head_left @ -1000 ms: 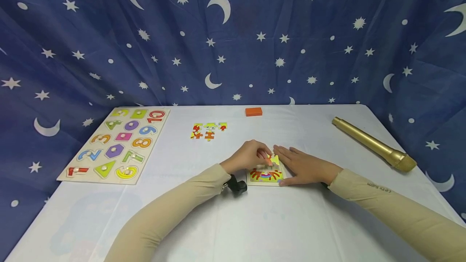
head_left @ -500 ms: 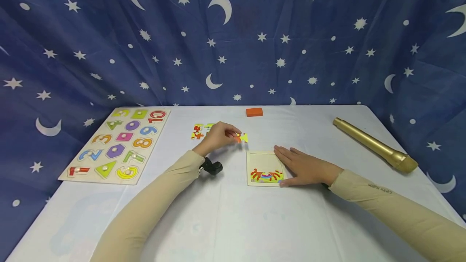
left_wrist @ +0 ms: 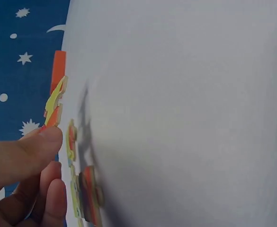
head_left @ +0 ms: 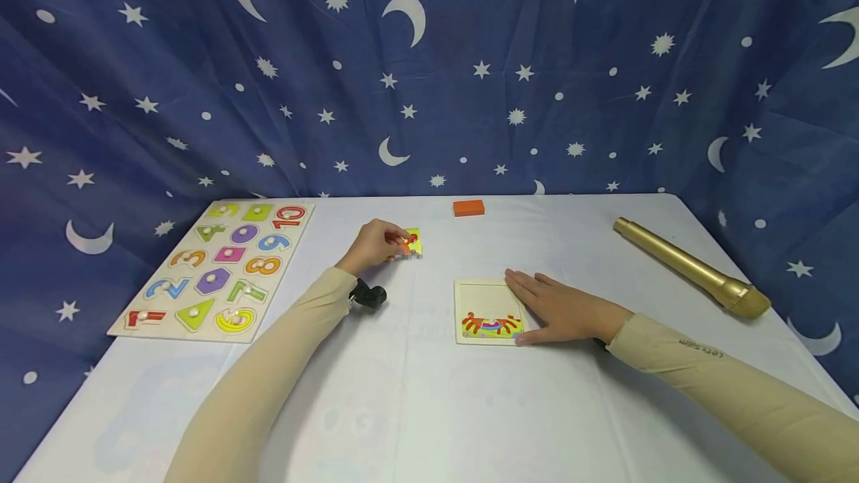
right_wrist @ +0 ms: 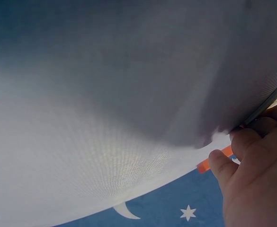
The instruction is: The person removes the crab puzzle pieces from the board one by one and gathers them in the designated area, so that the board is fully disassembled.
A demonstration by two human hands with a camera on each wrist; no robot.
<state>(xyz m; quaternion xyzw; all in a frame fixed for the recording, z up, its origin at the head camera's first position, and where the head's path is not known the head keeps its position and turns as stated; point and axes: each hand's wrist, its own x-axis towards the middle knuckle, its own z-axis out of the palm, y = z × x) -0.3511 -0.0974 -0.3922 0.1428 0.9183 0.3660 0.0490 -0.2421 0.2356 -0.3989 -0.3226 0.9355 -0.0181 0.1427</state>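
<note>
My left hand [head_left: 377,244] pinches a yellow and orange jigsaw piece [left_wrist: 55,104] between thumb and fingers, above other loose pieces. Beside and below it in the left wrist view are a yellow-red piece [left_wrist: 71,142] and an orange one [left_wrist: 92,196]. In the head view the hand hides most of that group. My right hand [head_left: 553,304] lies with fairly straight fingers along the right edge of a square wooden puzzle tray [head_left: 490,297]. Red, yellow and purple puzzle pieces [head_left: 492,326] fill the tray's near part, while its far part shows bare wood.
A number-and-shape peg board [head_left: 215,270] lies at the left of the white table [head_left: 429,408]. An orange block [head_left: 468,208] sits near the back edge, and a gold microphone [head_left: 691,267] lies at the right. A blue star-patterned cloth [head_left: 470,95] hangs behind.
My left hand lifted the jigsaw piece away from the tray and carried it left and back to the loose pieces. The right hand stayed at the tray's edge.
</note>
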